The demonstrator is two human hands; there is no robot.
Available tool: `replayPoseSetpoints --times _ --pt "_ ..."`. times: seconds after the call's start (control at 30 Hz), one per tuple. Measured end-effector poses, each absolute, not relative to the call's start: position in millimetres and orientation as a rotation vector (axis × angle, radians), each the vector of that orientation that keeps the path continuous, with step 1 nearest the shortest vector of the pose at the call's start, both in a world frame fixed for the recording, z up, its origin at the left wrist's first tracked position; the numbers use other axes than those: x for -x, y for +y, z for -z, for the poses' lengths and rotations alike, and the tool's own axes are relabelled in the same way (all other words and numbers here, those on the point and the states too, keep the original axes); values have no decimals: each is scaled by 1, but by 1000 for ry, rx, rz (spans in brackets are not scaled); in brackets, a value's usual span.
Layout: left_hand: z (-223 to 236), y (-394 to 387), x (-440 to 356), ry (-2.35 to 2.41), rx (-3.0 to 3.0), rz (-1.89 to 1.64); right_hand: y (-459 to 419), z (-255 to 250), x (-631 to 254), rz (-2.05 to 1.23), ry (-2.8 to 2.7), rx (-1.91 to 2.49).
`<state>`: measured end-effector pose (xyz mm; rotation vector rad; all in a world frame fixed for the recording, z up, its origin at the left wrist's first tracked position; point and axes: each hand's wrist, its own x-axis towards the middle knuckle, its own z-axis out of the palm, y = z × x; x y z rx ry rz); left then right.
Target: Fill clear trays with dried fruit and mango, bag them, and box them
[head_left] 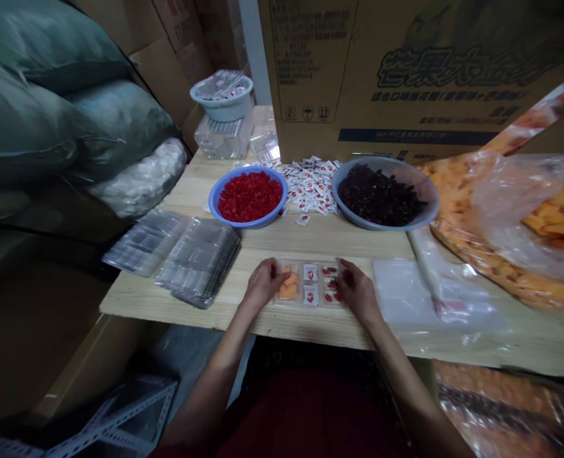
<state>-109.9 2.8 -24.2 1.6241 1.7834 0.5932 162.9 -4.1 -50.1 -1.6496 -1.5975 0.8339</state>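
At the lower centre of the frame, a clear compartmented tray is held flat on the worktop, near its front edge. Its left end is pinched between thumb and fingers by the left hand, and its right end by the right hand, a grip by which both ends seem to be kept level and steady. Orange pieces are seen in the left compartment, two printed packets in the middle, and red and dark pieces on the right.

Just above the centre, a bowl of red pieces and, to its right, a bowl of dark pieces are set with loose packets spread between them, presumably so that each kind can be reached from the front. At the centre left, empty trays are stacked, probably for easy taking. To the right of the held tray, flat clear bags are laid, and orange pieces are kept in a large plastic bag at the right.
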Motion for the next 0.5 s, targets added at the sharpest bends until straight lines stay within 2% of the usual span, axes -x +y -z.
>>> replayPoseSetpoints --times 0.17,0.27,0.5 --pt "30 -32 92 1462 -1075 -1016 -33 43 -169 -1255 -1096 1373" --pt "25 -44 82 1290 -728 -1125 -41 31 -174 -1461 -846 1280" --pt "8 -71 66 1051 -492 -826 -49 2 -177 -1505 -741 1213"
